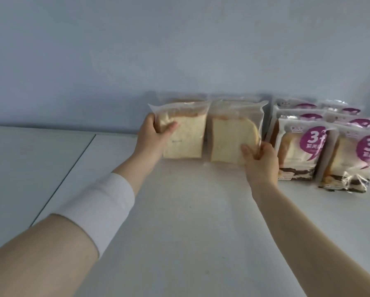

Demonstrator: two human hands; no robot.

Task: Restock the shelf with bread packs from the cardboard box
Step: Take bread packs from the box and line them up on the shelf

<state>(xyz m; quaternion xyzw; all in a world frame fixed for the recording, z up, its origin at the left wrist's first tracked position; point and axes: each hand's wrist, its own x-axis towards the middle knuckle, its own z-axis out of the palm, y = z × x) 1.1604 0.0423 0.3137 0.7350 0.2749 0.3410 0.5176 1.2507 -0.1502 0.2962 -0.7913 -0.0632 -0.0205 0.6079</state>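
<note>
Two clear bread packs stand upright side by side on the white shelf (pixel 190 211), close to the back wall. My left hand (pixel 153 136) grips the left edge of the left bread pack (pixel 186 133), thumb across its front. My right hand (pixel 260 159) grips the lower right corner of the right bread pack (pixel 229 133). More clear packs seem to stand behind these two, mostly hidden. The cardboard box is out of view.
Several bread packs with purple labels (pixel 297 151) stand in rows at the right, close to my right hand. A seam (pixel 72 166) splits the shelf surface at the left. The pale wall (pixel 179 50) rises behind the packs.
</note>
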